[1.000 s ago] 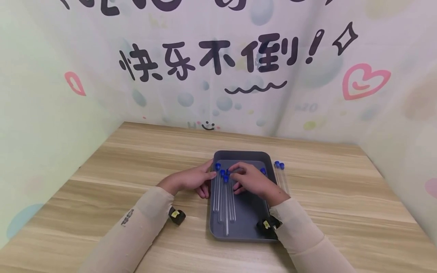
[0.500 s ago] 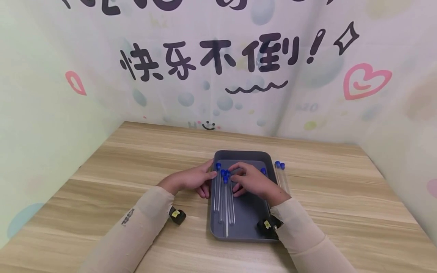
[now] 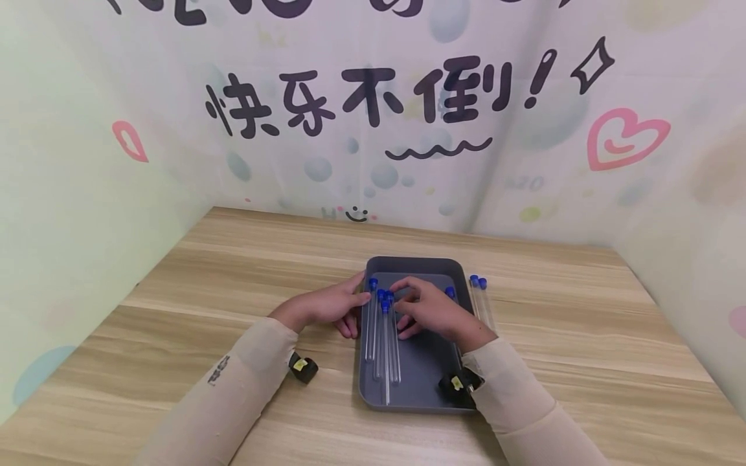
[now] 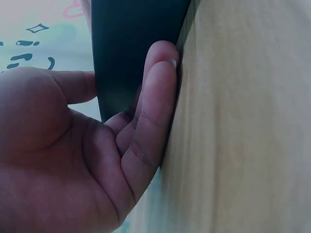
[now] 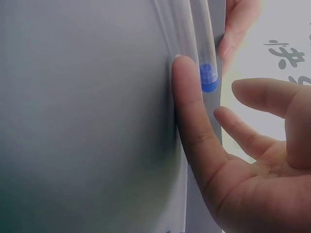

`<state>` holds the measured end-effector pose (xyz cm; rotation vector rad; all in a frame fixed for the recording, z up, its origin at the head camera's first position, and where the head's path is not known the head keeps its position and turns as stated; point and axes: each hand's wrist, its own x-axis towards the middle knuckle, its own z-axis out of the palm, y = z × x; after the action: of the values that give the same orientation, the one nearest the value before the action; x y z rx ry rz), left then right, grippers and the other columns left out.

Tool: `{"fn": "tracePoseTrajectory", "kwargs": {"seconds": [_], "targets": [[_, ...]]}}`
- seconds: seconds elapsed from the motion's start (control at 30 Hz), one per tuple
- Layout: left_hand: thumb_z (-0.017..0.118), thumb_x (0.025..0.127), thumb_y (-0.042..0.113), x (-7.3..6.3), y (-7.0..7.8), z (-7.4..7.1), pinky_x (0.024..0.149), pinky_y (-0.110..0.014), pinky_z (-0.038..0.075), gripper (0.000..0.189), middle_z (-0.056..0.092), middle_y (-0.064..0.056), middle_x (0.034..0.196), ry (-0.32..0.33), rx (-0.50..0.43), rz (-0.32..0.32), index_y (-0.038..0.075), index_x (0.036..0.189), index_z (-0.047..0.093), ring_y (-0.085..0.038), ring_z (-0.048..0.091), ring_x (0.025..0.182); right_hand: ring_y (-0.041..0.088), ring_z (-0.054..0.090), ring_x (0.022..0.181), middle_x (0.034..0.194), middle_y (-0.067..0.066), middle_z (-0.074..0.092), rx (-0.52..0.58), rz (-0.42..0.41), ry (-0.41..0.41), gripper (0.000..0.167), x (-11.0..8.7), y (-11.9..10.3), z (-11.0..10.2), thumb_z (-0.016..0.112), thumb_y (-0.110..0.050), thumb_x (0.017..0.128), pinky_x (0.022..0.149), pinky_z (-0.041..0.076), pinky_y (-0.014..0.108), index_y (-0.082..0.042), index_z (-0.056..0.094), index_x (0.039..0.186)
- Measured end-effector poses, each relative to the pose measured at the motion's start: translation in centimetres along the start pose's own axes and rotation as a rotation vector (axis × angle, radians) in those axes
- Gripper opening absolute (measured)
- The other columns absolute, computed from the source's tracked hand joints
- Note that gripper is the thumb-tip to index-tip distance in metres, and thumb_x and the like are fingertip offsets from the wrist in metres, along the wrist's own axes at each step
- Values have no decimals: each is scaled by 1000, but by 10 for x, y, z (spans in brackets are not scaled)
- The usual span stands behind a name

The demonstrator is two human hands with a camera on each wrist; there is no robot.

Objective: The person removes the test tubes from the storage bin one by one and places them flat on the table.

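A dark grey tray (image 3: 422, 372) holds several clear test tubes (image 3: 386, 353) with blue caps, bunched along its left side. My left hand (image 3: 326, 305) grips the tray's left wall, thumb over the rim and fingers along the outside; in the left wrist view these fingers (image 4: 154, 102) lie against the wall, low by the table. Over the tray my right hand (image 3: 434, 307) is beside the bunched tubes. In the right wrist view one extended finger (image 5: 192, 107) touches the tubes near a blue cap (image 5: 209, 78), while thumb and the other fingertips are apart.
Another blue-capped tube (image 3: 450, 292) lies at the tray's right side, partly hidden by my right arm. Outside the tray on the right, two more tubes (image 3: 479, 294) lie on the wooden table (image 3: 245, 259). A printed cloth (image 3: 326, 175) hangs behind the table.
The bunched tubes have shifted slightly, their caps drawing closer together, mostly between the first two frames. Both hands stay almost in place.
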<state>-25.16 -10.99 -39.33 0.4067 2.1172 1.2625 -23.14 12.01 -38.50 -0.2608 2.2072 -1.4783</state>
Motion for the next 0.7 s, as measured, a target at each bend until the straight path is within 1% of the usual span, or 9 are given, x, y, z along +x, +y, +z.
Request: {"fn": "tracePoseTrajectory", "kwargs": {"seconds": [0.43, 0.7], "targets": [[35, 110, 30, -2, 1, -2, 60, -34, 61, 65, 67, -17, 86, -8, 9, -2, 31, 161, -6, -23, 69, 67, 25, 73, 79, 119, 24, 60, 53, -27, -40, 46, -2, -1, -1, 61, -5, 96, 74, 64, 40, -4, 45, 140], [34, 110, 28, 0, -1, -1, 59, -35, 60, 63, 67, -17, 85, -16, 7, 25, 30, 161, -4, -22, 68, 65, 22, 72, 77, 112, 20, 56, 1, -49, -61, 60, -1, -3, 3, 72, -5, 90, 72, 64, 39, -4, 42, 142]]}}
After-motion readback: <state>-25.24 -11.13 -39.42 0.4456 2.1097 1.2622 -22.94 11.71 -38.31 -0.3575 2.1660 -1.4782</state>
